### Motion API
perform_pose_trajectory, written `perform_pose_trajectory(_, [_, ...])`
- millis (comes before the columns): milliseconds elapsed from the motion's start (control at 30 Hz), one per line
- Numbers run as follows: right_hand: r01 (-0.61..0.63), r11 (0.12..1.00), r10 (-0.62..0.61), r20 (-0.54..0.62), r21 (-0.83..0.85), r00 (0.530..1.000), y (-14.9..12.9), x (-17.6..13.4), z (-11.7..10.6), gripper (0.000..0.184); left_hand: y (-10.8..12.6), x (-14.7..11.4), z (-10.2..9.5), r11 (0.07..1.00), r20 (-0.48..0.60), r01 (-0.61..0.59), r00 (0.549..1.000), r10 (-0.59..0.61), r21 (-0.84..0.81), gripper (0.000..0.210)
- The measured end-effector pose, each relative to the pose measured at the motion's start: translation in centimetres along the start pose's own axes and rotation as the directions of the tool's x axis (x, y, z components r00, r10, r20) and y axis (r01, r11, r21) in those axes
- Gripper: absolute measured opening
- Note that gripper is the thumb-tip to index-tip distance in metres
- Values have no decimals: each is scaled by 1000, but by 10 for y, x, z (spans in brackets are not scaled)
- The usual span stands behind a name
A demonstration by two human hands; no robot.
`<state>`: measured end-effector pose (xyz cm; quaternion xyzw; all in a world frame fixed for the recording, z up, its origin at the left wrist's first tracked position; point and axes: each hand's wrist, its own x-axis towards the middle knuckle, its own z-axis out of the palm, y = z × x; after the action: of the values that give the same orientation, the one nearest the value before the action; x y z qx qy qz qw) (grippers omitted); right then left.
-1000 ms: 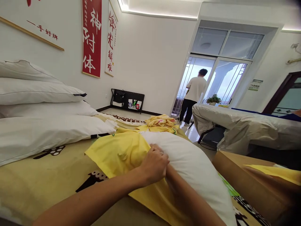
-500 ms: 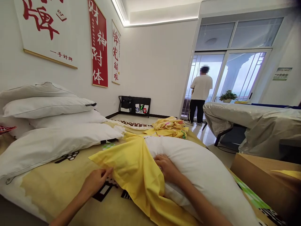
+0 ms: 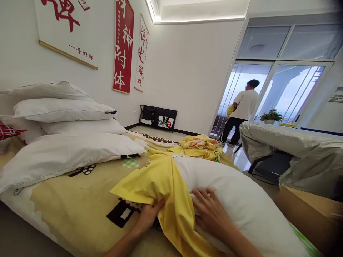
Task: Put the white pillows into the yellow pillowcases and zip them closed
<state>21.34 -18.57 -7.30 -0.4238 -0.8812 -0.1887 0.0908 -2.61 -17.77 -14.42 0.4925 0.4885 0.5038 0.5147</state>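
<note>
A yellow pillowcase (image 3: 171,185) lies bunched over one end of a plump white pillow (image 3: 241,192) on the bed. My left hand (image 3: 150,214) pinches the case's near edge, thumb on top of the cloth and the other fingers partly hidden beneath it. Beside the fold where yellow meets white, my right hand (image 3: 210,210) grips the pillow with curled fingers, its fingertips sunk into the fabric. The pillow's far left end is covered by the yellow cloth.
White pillows (image 3: 69,150) are stacked at the left of the patterned bed sheet (image 3: 80,210). Crumpled yellow bedding (image 3: 199,142) lies beyond. A cardboard box (image 3: 308,214) and a plastic-covered table (image 3: 289,139) stand at right. A person (image 3: 243,107) stands by the glass doors.
My left hand has moved right and under the pillowcase's edge, gripping it further in. My right hand stays on the pillow. The person by the doors has turned, showing something yellow.
</note>
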Motion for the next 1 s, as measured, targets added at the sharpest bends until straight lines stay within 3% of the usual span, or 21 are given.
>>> perform_pose_trajectory(67, [-22, 999, 19, 67, 31, 998, 1, 10, 10, 12, 0, -5, 9, 997, -43, -39, 998, 36, -60, 84])
perform_pose_trajectory(167, [-15, 998, 8, 134, 56, 991, -4, 37, 19, 17, -4, -16, 19, 992, -3, -49, 999, 49, -119, 84])
perform_pose_trajectory(300, [-9, 999, 3, 144, 38, 990, -14, 74, 21, 19, -10, -25, 23, 996, 75, -77, 994, 80, -46, 78])
perform_pose_trajectory(433, [15, 999, -21, 129, 52, 991, -26, 93, 18, 22, -2, -22, 11, 999, 226, -25, 974, 19, 24, 73])
perform_pose_trajectory(533, [52, 994, -65, 141, 97, 988, -30, 83, 9, 15, 6, -26, -24, 996, 406, -43, 914, 9, 74, 60])
perform_pose_trajectory(633, [45, 969, -82, 146, 243, 986, -26, 55, -10, 10, 7, -36, -82, 997, 543, 20, 838, -57, 74, 46])
perform_pose_trajectory(667, [21, 947, -73, 153, 321, 985, -23, 45, -17, 16, 6, -38, -104, 995, 512, 94, 853, -102, 42, 42])
perform_pose_trajectory(733, [-47, 876, -45, 178, 481, 983, -21, 29, -32, 29, 8, -36, -144, 958, 331, 253, 923, -198, -132, 34])
perform_pose_trajectory(800, [-104, 796, -29, 209, 596, 978, -27, 23, -43, 33, 17, -24, -168, 872, 180, 337, 940, -289, -355, 33])
perform_pose_trajectory(833, [-119, 768, -23, 213, 629, 977, -33, 24, -47, 31, 23, -16, -171, 825, 172, 367, 930, -324, -429, 37])
perform_pose_trajectory(900, [-113, 738, -27, 197, 665, 980, -49, 29, -50, 25, 39, 5, -160, 774, 261, 440, 897, -356, -455, 46])
perform_pose_trajectory(1000, [-110, 683, -20, 169, 722, 985, -74, 38, -45, 29, 56, 29, -113, 800, 387, 484, 855, -346, -353, 42])
